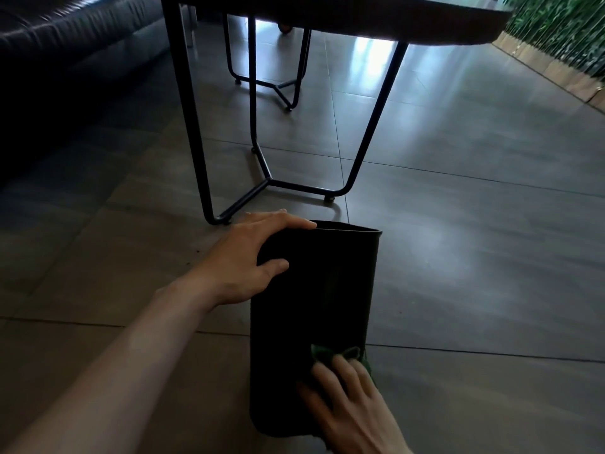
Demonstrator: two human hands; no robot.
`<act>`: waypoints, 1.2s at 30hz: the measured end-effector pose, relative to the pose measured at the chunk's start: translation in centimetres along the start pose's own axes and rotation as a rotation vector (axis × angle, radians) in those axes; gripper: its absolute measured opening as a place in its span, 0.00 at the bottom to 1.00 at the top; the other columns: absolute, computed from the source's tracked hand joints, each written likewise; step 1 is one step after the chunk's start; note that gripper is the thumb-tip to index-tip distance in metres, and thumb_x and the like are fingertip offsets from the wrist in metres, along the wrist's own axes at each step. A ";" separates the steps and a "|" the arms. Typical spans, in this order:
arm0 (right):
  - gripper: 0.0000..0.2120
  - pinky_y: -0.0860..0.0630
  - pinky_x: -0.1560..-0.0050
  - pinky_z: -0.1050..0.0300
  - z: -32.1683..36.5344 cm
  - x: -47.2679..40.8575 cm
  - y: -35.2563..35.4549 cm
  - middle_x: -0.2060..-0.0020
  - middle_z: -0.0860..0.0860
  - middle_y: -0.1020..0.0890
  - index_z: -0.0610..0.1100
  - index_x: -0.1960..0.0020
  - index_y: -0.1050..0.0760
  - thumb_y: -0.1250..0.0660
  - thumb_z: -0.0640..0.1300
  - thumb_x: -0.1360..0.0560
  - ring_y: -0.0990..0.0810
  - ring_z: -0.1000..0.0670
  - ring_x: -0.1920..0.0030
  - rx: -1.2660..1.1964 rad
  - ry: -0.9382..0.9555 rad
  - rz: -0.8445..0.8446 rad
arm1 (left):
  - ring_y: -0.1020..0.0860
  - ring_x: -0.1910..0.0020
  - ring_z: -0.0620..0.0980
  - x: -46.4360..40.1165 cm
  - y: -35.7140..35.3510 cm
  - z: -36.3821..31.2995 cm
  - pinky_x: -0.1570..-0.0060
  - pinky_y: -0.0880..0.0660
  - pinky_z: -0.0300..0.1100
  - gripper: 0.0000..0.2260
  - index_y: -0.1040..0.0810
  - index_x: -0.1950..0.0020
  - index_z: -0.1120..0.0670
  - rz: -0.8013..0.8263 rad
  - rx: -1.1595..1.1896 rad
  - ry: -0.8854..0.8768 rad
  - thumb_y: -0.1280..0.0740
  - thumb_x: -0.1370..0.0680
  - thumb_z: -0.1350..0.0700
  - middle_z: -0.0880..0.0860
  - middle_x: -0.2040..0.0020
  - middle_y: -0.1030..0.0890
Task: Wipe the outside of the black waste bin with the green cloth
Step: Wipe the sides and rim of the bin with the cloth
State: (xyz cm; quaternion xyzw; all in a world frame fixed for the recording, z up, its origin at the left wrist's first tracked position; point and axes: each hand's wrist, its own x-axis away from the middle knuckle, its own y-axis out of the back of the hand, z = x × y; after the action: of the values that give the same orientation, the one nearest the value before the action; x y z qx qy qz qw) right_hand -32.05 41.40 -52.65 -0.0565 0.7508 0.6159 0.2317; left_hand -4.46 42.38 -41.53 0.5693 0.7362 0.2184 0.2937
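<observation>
The black waste bin lies tipped on the tiled floor, its open rim pointing away from me and its base towards me. My left hand grips the rim end, fingers curled over the edge and thumb on the side wall. My right hand presses the green cloth flat against the bin's side near the base. Only a dark green edge of the cloth shows past my fingertips; the hand covers everything else.
A dark table on thin black metal legs stands just beyond the bin's rim. A dark leather sofa fills the left. Green plants and a wooden border line the far right. Grey floor tiles stretch to the right.
</observation>
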 end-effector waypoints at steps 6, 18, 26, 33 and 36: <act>0.23 0.24 0.43 0.40 -4.2 -9.3 2.7 0.39 0.42 0.31 0.45 0.35 0.28 0.28 0.46 0.29 0.30 0.37 0.39 -0.100 -0.383 -0.167 | 0.32 0.28 0.43 -0.3 0.1 -0.1 0.29 0.31 0.50 0.30 0.29 0.31 0.33 -0.001 -0.017 0.000 0.27 0.26 0.59 0.39 0.34 0.24; 0.15 0.17 0.50 0.45 0.1 -0.6 -0.2 0.40 0.45 0.28 0.51 0.40 0.20 0.37 0.47 0.25 0.28 0.40 0.43 0.021 -0.028 0.016 | 0.35 0.26 0.40 -0.3 -0.2 -0.1 0.29 0.35 0.45 0.31 0.30 0.32 0.29 0.008 -0.011 -0.007 0.28 0.26 0.59 0.37 0.32 0.26; 0.20 0.27 0.42 0.43 -4.8 -11.7 3.1 0.39 0.42 0.32 0.45 0.37 0.28 0.31 0.47 0.26 0.30 0.37 0.38 -0.029 -0.408 -0.176 | 0.33 0.28 0.42 -0.2 -0.1 -0.1 0.28 0.32 0.50 0.31 0.29 0.30 0.34 -0.006 -0.035 -0.014 0.27 0.27 0.60 0.39 0.33 0.24; 0.14 0.17 0.53 0.47 1.1 -0.5 -0.1 0.43 0.44 0.29 0.49 0.45 0.16 0.39 0.46 0.24 0.28 0.40 0.46 0.054 -0.069 0.051 | 0.33 0.29 0.39 -0.4 -0.2 -0.3 0.30 0.31 0.46 0.31 0.29 0.32 0.30 0.010 -0.001 -0.019 0.27 0.27 0.59 0.35 0.34 0.25; 0.15 0.18 0.49 0.44 -0.9 -3.9 1.2 0.42 0.42 0.30 0.46 0.41 0.24 0.38 0.46 0.25 0.29 0.38 0.45 0.004 -0.159 -0.028 | 0.32 0.30 0.40 -0.4 -0.1 -0.3 0.30 0.30 0.48 0.31 0.30 0.32 0.30 0.008 -0.011 -0.020 0.27 0.27 0.59 0.36 0.34 0.24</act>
State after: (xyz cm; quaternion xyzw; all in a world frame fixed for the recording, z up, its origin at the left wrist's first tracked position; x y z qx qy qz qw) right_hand -29.33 40.06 -49.79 -0.0172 0.7305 0.6135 0.2994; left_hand -4.69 41.95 -41.29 0.5729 0.7297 0.2180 0.3030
